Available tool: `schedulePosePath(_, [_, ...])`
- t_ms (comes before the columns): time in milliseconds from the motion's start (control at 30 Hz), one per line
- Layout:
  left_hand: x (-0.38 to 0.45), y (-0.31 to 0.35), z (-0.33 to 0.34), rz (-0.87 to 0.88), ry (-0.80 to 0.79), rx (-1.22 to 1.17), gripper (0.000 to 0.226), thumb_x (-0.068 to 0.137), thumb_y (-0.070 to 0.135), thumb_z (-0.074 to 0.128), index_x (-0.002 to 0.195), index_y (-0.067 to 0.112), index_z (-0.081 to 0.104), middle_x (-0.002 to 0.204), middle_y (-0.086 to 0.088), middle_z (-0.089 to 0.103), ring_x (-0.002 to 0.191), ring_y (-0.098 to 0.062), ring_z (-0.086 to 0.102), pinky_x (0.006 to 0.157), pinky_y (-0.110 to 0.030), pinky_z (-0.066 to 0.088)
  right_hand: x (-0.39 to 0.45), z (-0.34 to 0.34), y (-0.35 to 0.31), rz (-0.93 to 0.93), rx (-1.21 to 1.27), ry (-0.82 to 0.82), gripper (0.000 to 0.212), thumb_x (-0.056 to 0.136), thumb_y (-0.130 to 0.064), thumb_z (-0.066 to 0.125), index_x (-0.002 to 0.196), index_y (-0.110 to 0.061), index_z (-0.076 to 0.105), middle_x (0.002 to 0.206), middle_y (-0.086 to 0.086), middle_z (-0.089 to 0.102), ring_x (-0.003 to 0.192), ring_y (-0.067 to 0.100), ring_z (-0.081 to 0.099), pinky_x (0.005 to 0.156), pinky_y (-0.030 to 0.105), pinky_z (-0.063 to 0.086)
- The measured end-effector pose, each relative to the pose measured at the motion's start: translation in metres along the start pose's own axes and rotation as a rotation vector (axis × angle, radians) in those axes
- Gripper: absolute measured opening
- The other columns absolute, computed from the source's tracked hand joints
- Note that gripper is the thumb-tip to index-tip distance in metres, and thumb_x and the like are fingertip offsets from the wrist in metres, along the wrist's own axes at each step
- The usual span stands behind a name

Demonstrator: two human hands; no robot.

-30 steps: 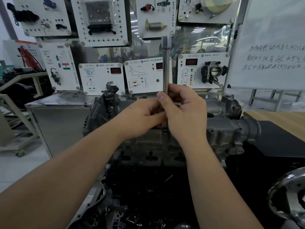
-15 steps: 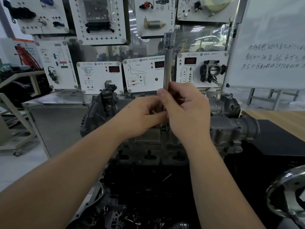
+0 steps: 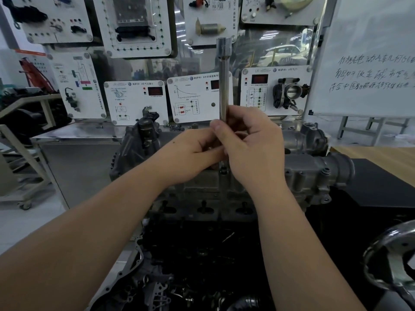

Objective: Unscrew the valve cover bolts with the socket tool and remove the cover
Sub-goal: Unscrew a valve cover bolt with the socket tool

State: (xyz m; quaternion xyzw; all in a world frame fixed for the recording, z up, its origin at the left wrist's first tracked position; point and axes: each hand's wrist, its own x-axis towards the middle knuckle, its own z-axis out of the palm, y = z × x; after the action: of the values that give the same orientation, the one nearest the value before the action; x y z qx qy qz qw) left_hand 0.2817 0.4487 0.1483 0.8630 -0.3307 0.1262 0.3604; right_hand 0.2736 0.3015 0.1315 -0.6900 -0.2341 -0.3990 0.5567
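colours at my engine bench

the socket tool (image 3: 224, 86) i hold is shiny silver. the valve cover (image 3: 310, 173) is dull grey metal. white display panels (image 3: 136, 102) carry red readouts. the whiteboard (image 3: 370, 63) shows dark handwriting.

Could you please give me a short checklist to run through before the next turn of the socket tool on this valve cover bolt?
1. Socket tool upright over the valve cover: ok.
2. Left hand and right hand both grip the shaft: ok.
3. Lower tip seated on the bolt: cannot tell, the fingers hide most of it.
4. Bolt already loose: cannot tell.
5. Open top end of the tool free of the display panels behind: ok.
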Motion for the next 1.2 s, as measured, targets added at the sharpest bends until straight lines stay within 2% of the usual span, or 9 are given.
schedulePosePath(67, [-0.0004,0.0009,-0.0013,-0.016,-0.037,-0.018,0.014,0.105,0.037,0.054,0.101,0.039,0.067,0.096,0.007,0.075,0.092,-0.016,0.071,0.089,-0.047,0.056,-0.0010,0.0005,0.0005,-0.008,-0.023,-0.013,0.014,0.092,-0.028,0.066,0.103,-0.034,0.073,0.085,-0.013,0.065,0.077,0.010,0.065,0.076,0.034,0.057])
schedulePosePath(233, [0.0014,-0.0009,-0.0026,-0.020,-0.074,-0.057,0.021,0.105,0.034,0.054,0.114,0.026,0.070,0.103,-0.006,0.075,0.095,-0.027,0.071,0.090,-0.050,0.056,-0.0006,-0.0053,0.0015,0.035,0.024,-0.114,0.046,0.099,-0.027,0.059,0.145,-0.024,0.055,0.101,-0.015,0.073,0.087,0.002,0.068,0.084,0.031,0.059])
schedulePosePath(333, [0.0013,-0.0001,-0.0003,0.011,-0.034,-0.017,0.017,0.102,0.037,0.059,0.099,0.052,0.068,0.096,0.012,0.076,0.088,-0.009,0.072,0.082,-0.038,0.059,-0.0012,-0.0037,-0.0007,0.017,0.030,-0.090,0.034,0.095,-0.028,0.067,0.129,-0.025,0.065,0.095,-0.018,0.071,0.090,0.000,0.067,0.079,0.019,0.056])
schedulePosePath(467, [0.0010,0.0005,0.0017,0.024,-0.011,-0.017,0.020,0.088,0.057,0.054,0.095,0.044,0.067,0.091,0.004,0.075,0.083,-0.018,0.072,0.079,-0.044,0.057,-0.0023,0.0012,-0.0011,-0.034,-0.056,0.032,0.017,0.092,-0.025,0.069,0.107,-0.020,0.075,0.084,-0.014,0.062,0.086,0.000,0.058,0.073,0.007,0.044])
schedulePosePath(567, [0.0004,-0.0016,0.0021,0.021,-0.017,-0.028,0.029,0.092,0.056,0.051,0.100,0.033,0.067,0.091,-0.004,0.073,0.086,-0.029,0.070,0.082,-0.055,0.056,-0.0020,0.0015,-0.0005,-0.054,-0.089,-0.005,0.025,0.097,-0.026,0.061,0.117,-0.016,0.073,0.084,-0.016,0.059,0.078,0.002,0.059,0.074,0.016,0.048])
schedulePosePath(700, [0.0002,-0.0041,0.0004,0.053,-0.015,-0.001,0.012,0.104,0.038,0.055,0.106,0.047,0.063,0.097,0.007,0.074,0.089,-0.016,0.070,0.084,-0.046,0.056,-0.0025,-0.0039,0.0000,0.000,0.000,-0.068,0.046,0.100,-0.027,0.059,0.145,-0.022,0.055,0.093,-0.024,0.066,0.081,0.001,0.064,0.082,0.034,0.059])
schedulePosePath(967, [0.0000,-0.0027,0.0015,0.042,-0.005,0.021,0.017,0.087,0.058,0.052,0.094,0.050,0.065,0.092,0.005,0.072,0.083,-0.022,0.070,0.075,-0.038,0.054,-0.0031,0.0014,-0.0058,-0.030,-0.081,0.039,0.015,0.093,-0.024,0.069,0.106,-0.018,0.074,0.088,-0.006,0.064,0.086,0.005,0.059,0.076,0.019,0.050])
schedulePosePath(1100, [0.0003,-0.0017,0.0009,0.018,-0.037,-0.013,0.017,0.091,0.061,0.047,0.091,0.062,0.064,0.093,0.002,0.073,0.086,-0.024,0.069,0.079,-0.040,0.054,-0.0038,-0.0004,-0.0051,-0.063,-0.090,-0.018,0.032,0.098,-0.021,0.062,0.129,-0.014,0.069,0.091,-0.014,0.064,0.088,-0.001,0.061,0.081,0.013,0.050])
schedulePosePath(1200, [0.0014,-0.0032,-0.0031,-0.022,-0.026,-0.101,0.022,0.105,0.038,0.055,0.111,0.030,0.074,0.105,-0.017,0.074,0.100,-0.040,0.067,0.090,-0.056,0.052,-0.0048,-0.0003,-0.0056,-0.010,-0.017,-0.053,0.044,0.100,-0.023,0.058,0.145,-0.020,0.056,0.098,-0.023,0.066,0.095,-0.002,0.066,0.087,0.024,0.057])
